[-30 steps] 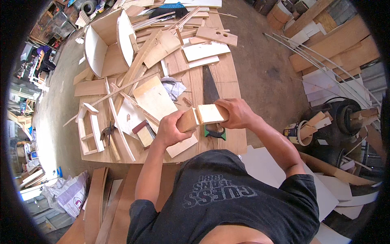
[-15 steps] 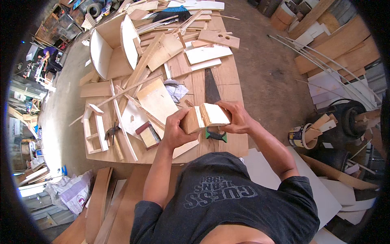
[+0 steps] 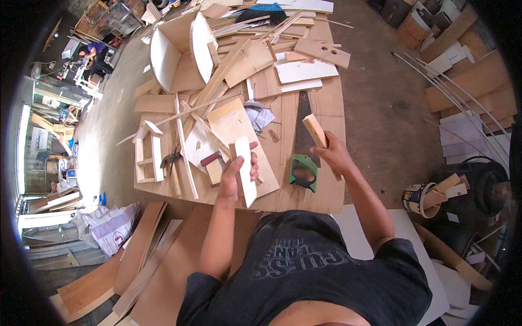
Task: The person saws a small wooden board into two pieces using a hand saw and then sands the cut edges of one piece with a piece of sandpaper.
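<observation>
Plywood offcuts (image 3: pixel 239 122) crowd workbench (image 3: pixel 326 190) beyond hands.

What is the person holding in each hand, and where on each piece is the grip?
The left hand grips a flat pale wooden board around its middle. The right hand holds a short wooden block by its lower end.

Your plywood workbench (image 3: pixel 326 103) fills the middle of the frame, crowded with offcuts. At its upper left you have a curved white-faced plywood piece (image 3: pixel 179 54); at its left edge lies a small wooden birdhouse frame (image 3: pixel 145 155). A handsaw with a green handle (image 3: pixel 303 171) lies near the lower right, and a crumpled paper (image 3: pixel 258 115) sits mid-bench among flat boards (image 3: pixel 304 70) and thin strips (image 3: pixel 182 144).
</observation>
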`<state>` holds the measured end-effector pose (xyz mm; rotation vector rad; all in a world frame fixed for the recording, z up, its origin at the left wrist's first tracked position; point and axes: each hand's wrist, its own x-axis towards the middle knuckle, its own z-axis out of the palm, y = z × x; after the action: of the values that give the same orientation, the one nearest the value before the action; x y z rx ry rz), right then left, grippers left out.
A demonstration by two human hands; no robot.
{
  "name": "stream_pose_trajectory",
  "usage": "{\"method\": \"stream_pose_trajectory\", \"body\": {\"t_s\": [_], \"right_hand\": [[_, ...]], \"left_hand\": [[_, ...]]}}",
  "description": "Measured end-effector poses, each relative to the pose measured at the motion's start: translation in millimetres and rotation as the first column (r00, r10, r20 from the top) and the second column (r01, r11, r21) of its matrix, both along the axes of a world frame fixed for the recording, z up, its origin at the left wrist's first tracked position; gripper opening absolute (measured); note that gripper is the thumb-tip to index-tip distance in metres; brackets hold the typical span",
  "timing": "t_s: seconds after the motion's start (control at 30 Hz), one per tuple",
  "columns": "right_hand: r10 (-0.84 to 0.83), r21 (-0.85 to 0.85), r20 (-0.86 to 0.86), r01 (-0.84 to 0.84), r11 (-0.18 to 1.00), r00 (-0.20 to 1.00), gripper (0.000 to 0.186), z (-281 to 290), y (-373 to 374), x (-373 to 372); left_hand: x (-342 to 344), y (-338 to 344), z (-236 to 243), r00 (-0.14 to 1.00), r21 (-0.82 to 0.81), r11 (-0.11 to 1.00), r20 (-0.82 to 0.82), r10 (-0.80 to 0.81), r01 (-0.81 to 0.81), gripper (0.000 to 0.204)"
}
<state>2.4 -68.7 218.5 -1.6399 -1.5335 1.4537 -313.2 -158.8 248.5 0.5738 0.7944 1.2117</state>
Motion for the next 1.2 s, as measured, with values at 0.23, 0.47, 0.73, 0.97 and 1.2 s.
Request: {"method": "stream_pose_trajectory", "body": {"t_s": [0.23, 0.47, 0.73, 0.97, 1.2], "right_hand": [[0.132, 0.049, 0.035, -0.134, 0.990, 0.991, 0.084, -72.3, -14.5, -75.0], [-0.047, 0.352, 0.305, -0.067, 0.934, 0.951, 0.080, -115.2, -4.6, -139.7], [-0.163, 0.383, -0.122, 0.197, 0.902, 0.979, 0.033, -5.7, -33.8, -236.7], [0.061, 0.485, -0.129, 0.009, 0.874, 0.990, 0.019, 74.8, -56.5, -317.4], [0.032, 0.566, 0.056, -0.058, 0.823, 0.998, 0.015, 94.3, -70.8, -361.1]], "left_hand": [[25.7, -40.1, -16.7, 0.962, -0.098, 0.972, 0.157, 0.225, -0.212, 0.090], [-27.7, -37.9, -34.6, 0.986, -0.101, 0.988, 0.103, 0.131, -0.121, 0.071], [-142.4, -11.1, -21.4, 0.988, -0.077, 0.988, -0.072, -0.136, 0.131, 0.066], [-223.7, -11.5, -7.5, 0.935, -0.120, 0.948, -0.170, -0.312, 0.294, 0.056], [-266.1, -12.6, 2.6, 0.841, -0.068, 0.879, -0.266, -0.472, 0.472, 0.048]]}}
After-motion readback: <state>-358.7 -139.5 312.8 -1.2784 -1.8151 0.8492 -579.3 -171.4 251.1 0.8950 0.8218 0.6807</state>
